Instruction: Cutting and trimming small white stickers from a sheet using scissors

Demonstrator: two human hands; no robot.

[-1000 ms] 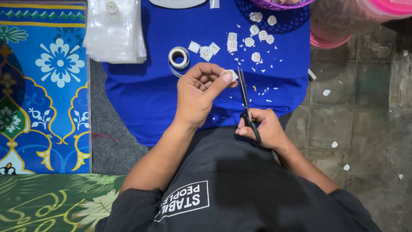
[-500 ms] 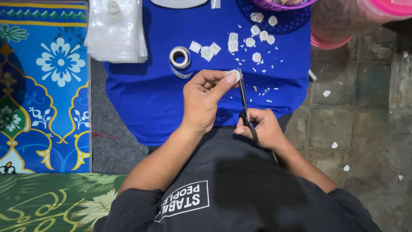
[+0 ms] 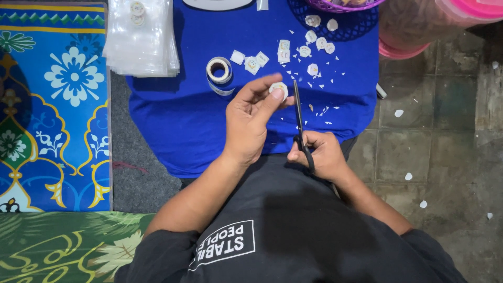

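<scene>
My left hand (image 3: 250,120) pinches a small round white sticker (image 3: 278,89) between thumb and fingertips, above a blue cloth (image 3: 183,120). My right hand (image 3: 320,156) grips the handles of black scissors (image 3: 298,115), whose blades point away from me and stand just right of the sticker. Several cut round stickers (image 3: 310,51) and square uncut ones (image 3: 251,62) lie on the cloth beyond my hands, with tiny white paper scraps (image 3: 325,110) scattered around.
A roll of sticker tape (image 3: 219,71) stands left of my left hand. A stack of clear plastic bags (image 3: 141,39) lies at the cloth's far left. A patterned blue mat (image 3: 52,105), a pink basket rim (image 3: 346,5) and a pink container (image 3: 419,26) border the area; grey tiles (image 3: 445,147) right.
My left hand has turned the sticker slightly between its fingers. The scissors stay beside it, held about the same.
</scene>
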